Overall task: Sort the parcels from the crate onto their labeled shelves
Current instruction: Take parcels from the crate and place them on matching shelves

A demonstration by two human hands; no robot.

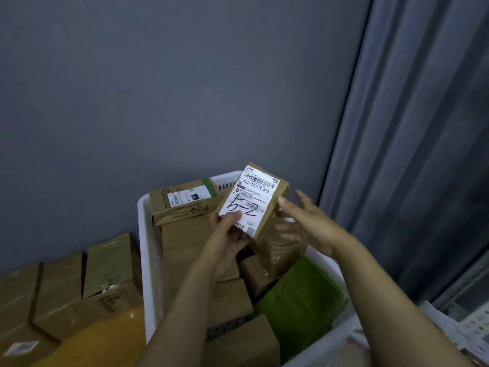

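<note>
Head view: with left hand [227, 239] pinches the parcel [251, 205] at its near-left corner, thumb on the label [258, 186], above the crate [143, 234], long axis running far-right, right hand [309, 223] spread-fingered at its right edge, thumb nearly touching.

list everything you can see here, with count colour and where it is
held parcel: one, brown with a white label marked 5-2, above the crate
crate: one, white, centre, by the wall
loose parcels: several, brown, inside the crate, exact count unclear
labelled box: one, brown with a white and green label, crate's far end
green bag: one, green, crate's right side
stacked boxes: at least four, brown, left of the crate
yellow parcel: one, yellow-orange, lower left
wall: one, grey, behind
curtain: one, grey, right
papers: some, white, lower right
left hand: holds the held parcel, thumb on its label
right hand: fingers spread, by the parcel's right edge
</note>
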